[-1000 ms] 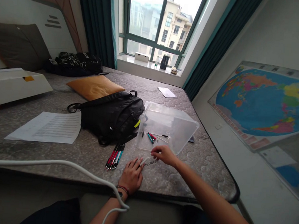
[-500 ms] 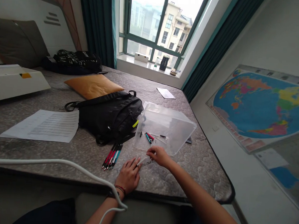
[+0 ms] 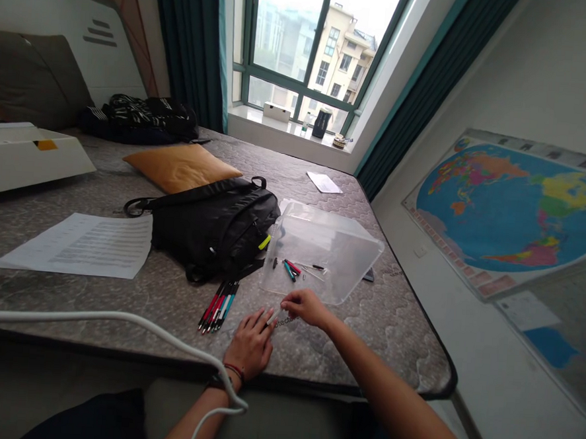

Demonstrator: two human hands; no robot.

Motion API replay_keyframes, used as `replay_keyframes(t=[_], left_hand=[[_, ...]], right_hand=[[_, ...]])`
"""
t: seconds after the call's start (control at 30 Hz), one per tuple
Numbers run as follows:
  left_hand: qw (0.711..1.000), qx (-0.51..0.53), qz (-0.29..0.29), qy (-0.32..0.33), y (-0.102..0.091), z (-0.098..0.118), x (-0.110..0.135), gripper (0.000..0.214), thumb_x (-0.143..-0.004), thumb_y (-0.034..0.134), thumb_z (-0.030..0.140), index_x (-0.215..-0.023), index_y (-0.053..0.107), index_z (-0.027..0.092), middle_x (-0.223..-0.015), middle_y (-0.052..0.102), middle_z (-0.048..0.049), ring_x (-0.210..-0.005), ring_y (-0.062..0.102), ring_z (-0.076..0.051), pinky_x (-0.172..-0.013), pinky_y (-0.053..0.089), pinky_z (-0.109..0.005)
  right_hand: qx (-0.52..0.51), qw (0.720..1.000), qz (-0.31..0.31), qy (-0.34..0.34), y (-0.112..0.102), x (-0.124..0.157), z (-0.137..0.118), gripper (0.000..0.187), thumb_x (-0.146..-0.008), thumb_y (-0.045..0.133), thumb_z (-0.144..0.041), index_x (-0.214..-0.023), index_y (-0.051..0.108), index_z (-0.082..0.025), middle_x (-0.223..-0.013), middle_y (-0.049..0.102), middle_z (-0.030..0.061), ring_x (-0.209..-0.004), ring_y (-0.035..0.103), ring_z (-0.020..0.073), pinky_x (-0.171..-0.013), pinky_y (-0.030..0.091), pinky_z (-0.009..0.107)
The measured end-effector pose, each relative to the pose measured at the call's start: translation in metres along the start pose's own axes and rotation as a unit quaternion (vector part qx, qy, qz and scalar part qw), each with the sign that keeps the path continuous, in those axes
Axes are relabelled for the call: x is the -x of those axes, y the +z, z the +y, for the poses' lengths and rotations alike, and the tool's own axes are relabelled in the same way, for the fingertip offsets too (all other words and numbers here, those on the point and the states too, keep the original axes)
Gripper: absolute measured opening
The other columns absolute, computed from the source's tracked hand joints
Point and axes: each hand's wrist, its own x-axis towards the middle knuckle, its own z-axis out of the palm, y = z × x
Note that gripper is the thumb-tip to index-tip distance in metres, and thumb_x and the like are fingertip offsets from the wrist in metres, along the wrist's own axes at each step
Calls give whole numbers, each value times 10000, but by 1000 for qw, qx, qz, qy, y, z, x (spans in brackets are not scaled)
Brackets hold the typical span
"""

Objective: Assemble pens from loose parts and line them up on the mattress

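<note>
My left hand (image 3: 250,344) rests palm down on the mattress near its front edge, its fingers closed around a thin white pen barrel (image 3: 272,317). At the far end of that barrel, the thumb and fingertips of my right hand (image 3: 305,307) are pinched together; what they hold is too small to make out. Just left of my hands lies a row of several pens (image 3: 219,306) in red, white, teal and black. Beyond my right hand a clear plastic box (image 3: 343,249) lies open toward me, with loose pen parts (image 3: 291,270) in it.
A black backpack (image 3: 213,224) and an orange cushion (image 3: 182,166) lie behind the pens. A printed sheet (image 3: 80,246) and a white box (image 3: 33,160) are to the left. A white cable-like tube (image 3: 157,327) crosses in front, over my left wrist. The mattress edge (image 3: 362,390) is close.
My right hand has moved slightly left and down, bringing its pinched fingertips to the end of the white barrel. My left hand stays almost in place.
</note>
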Motion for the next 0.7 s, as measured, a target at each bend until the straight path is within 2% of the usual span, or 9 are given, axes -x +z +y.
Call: replay_keyframes(t=[0.23,0.43,0.7], left_hand=[[1000,-3,-3,0,0,-1,1,574,-790,499,168,-1359,520,239,-1486,439,-54,-1349,376,-292,-1072,328,-496],[1000,-10,-4,3,-1,0,0,563,-787,498,173,-1346,537,228,-1476,452,-62,-1343,387,-300,-1064,337,-497],[1000,-11,-3,3,-1,0,0,570,-793,497,170,-1358,524,240,-1482,444,-50,-1338,394,-301,-1062,341,-502]], right_hand=[[-104,994,5,36,7,3,6,416,-680,731,-542,-743,702,-132,-546,604,-12,-475,552,110,-518,468,238],[-120,991,5,54,7,3,11,445,-657,754,-551,-749,700,-119,-556,606,-10,-480,552,99,-520,477,231],[-93,995,-5,44,7,-2,14,421,-706,710,-555,-748,690,-136,-575,614,-3,-488,571,118,-531,497,255]])
